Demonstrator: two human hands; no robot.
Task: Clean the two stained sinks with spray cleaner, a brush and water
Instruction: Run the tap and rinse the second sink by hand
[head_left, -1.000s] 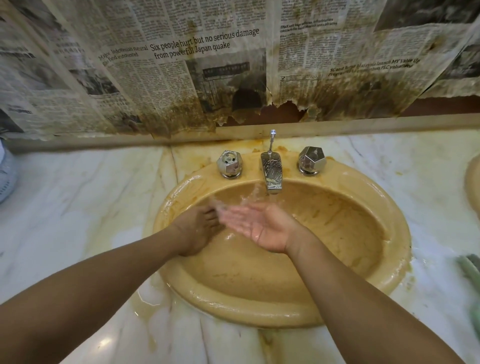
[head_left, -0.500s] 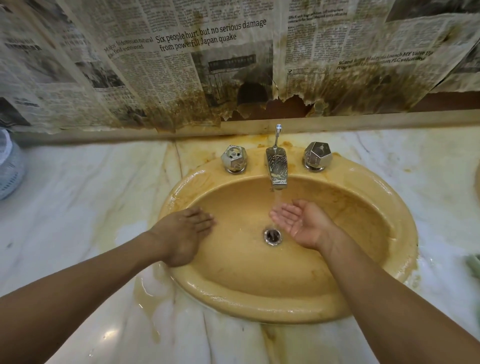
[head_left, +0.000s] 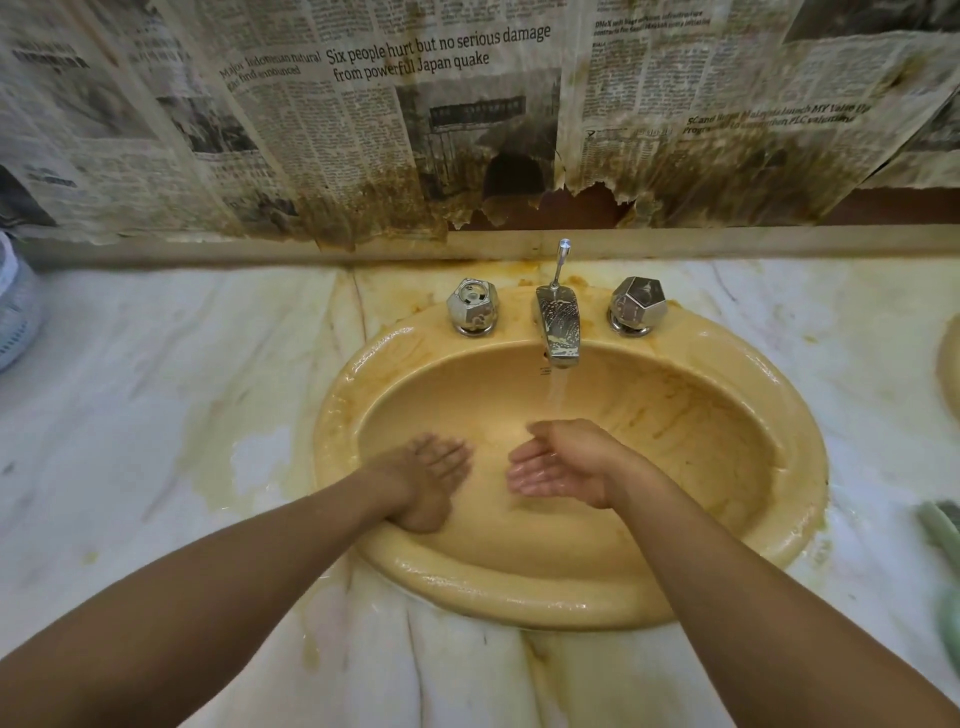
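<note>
The left hand (head_left: 426, 478) lay palm down inside the sink (head_left: 571, 603), close to its left wall. The left fingers (head_left: 448, 457) were straight and close together and held nothing. They looked a bit blurry. The right hand (head_left: 563, 465) was palm up in the middle of the bowl. The right fingers (head_left: 524, 475) were loosely cupped, wet, and held nothing. A small gap lay between the two sets of fingers.

Water (head_left: 555, 395) ran from the tap (head_left: 558, 327), just behind the right fingers, and fell onto that hand. The left knob (head_left: 472, 306) stood behind the left fingers. The right knob (head_left: 638, 306) stood behind the right fingers and off to the right.

The wet, shiny rim went all round both hands, and its near edge passed under both arms. To the right of the right fingers the bowl was open, with brown streaks on its wall. To the left of the left fingers the worktop (head_left: 156, 415) was open too, with a yellow stain beside the rim.

Far right of the right fingers was the edge of a second sink (head_left: 951, 364) and a green thing (head_left: 940, 525), cut off; I could not tell what it was. Behind the tap hung stained, torn newspaper (head_left: 363, 156).
</note>
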